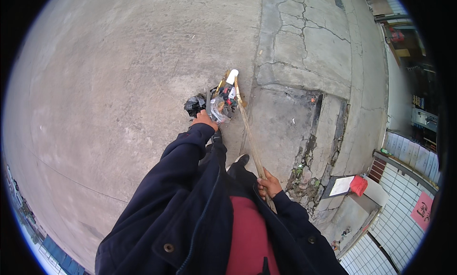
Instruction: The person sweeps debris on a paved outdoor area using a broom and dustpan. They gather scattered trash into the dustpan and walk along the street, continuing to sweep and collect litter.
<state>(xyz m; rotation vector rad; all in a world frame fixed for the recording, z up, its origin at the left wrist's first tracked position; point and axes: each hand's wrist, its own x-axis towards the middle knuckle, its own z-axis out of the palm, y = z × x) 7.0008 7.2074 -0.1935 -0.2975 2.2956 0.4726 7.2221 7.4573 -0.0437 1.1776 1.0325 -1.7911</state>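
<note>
My right hand [270,183] is wrapped round a long, pale wooden pole [250,139] that slants forward and away to the ground. At the pole's far end is a white, rounded piece [232,76]; whether it is fixed to the pole I cannot tell. Ahead of my feet, my left hand [203,120] is closed at the lower end of a narrow grey handle [208,102]. Beyond and beside it is a heap of litter, with a black plastic bag [194,105], a clear plastic bag [219,109] and red and yellow scraps. Whatever holds the heap is mostly hidden.
Grey concrete ground [119,75] spreads ahead and to the left. On the right, cracked slabs [309,41] border a narrow broken gutter [316,132]. Farther right stand a concrete basin [354,218] with a red cloth [358,185] beside it and a white-tiled wall [397,199].
</note>
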